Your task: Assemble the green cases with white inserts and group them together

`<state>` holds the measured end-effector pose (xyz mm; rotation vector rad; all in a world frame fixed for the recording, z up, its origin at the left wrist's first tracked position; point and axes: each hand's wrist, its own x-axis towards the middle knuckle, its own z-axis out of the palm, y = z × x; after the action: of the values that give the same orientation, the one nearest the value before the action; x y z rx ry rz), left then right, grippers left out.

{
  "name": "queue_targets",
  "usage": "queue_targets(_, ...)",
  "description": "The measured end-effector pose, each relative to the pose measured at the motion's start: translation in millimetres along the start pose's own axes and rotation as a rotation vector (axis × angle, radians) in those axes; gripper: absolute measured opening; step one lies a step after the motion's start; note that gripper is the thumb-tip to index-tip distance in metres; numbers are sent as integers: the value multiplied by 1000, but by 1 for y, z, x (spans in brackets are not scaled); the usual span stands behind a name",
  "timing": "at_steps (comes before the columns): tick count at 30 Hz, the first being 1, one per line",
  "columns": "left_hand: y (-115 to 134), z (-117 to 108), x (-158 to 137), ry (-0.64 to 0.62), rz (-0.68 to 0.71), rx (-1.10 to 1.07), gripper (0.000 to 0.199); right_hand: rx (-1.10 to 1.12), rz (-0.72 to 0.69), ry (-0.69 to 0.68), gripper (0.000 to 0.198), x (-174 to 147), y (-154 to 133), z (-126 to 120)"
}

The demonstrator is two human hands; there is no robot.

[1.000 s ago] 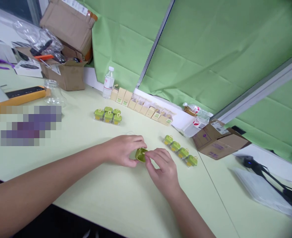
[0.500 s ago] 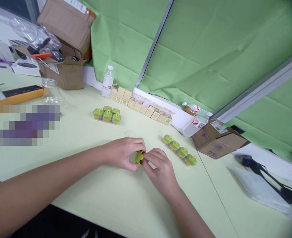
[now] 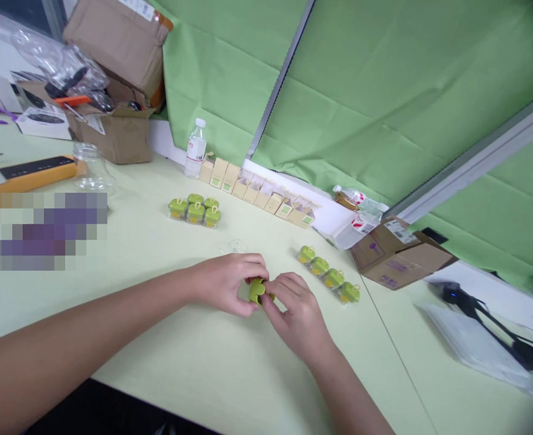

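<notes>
Power strip (image 3: pixel 35 172): yellow-orange with a black upper face, at the far left of the tabletop (image 3: pixel 157 362).
Clear jar (image 3: pixel 92 172): upright and uncapped, just beside the right end of the strip.
Open carton (image 3: pixel 121 139): brown, filled with mixed items, behind the jar.
Capped water bottle (image 3: pixel 196 151): upright, at the left end of the row of small cartons.
Five-container cluster (image 3: pixel 196 212): transparent bodies with green lids and pale loops, grouped in front of the bottle.
Left hand (image 3: pixel 225 281): fingers narrowed on the left side of the green lid, thumb below.
Clear container (image 3: pixel 235 246): partly hidden behind the left hand; more of it shows than one second earlier.
Green lid (image 3: pixel 256 291): held above the tabletop between the two hands; one second earlier its hollow inside faced the viewer, whereas now it is turned and a curved wall covers much of the opening.
Row of small cartons (image 3: pixel 259 193): tan, standing side by side along the rear edge.
Right hand (image 3: pixel 296 308): thumb and forefinger pinched on the right part of the green lid, hiding some of it.
Four-container line (image 3: pixel 320 266): matching green-lidded containers in a diagonal file, near the right hand.
Brown box (image 3: pixel 395 257): tilted, at the right rear.
</notes>
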<state>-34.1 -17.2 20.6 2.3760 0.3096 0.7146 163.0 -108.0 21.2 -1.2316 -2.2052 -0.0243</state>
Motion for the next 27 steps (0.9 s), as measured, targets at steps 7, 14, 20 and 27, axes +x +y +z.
queue_targets(7,-3,0,-1,-14,0,7,30,25,13,8,16,1,-2,4)
queue_targets(14,-7,2,0,-20,-5,8,30,34,22,-8,18,0,-1,5)
queue_targets(20,-8,1,0,9,-22,-89,29,108,59,-104,24,1,0,-5)
queue_targets(27,-10,1,0,4,-51,-116,28,120,76,-69,23,0,-1,-3)
